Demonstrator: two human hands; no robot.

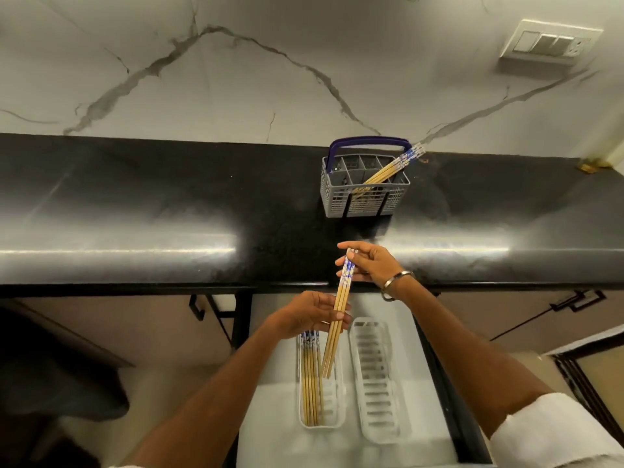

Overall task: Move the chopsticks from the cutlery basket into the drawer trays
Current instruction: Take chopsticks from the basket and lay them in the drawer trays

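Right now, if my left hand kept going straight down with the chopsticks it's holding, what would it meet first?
Probably the left tray: the held chopsticks in your left hand have their tips just above it, beside the chopsticks already lying there. Depth is hard to judge from this view.

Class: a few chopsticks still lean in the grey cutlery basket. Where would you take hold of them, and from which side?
Pinch the patterned blue-and-white tops of the chopsticks, coming from above right: they jut past the cutlery basket rim there, while the lower ends sit down in a compartment.

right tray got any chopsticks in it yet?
No: the right tray shows only its bare slotted floor, while the chopsticks already put away lie in the left tray.
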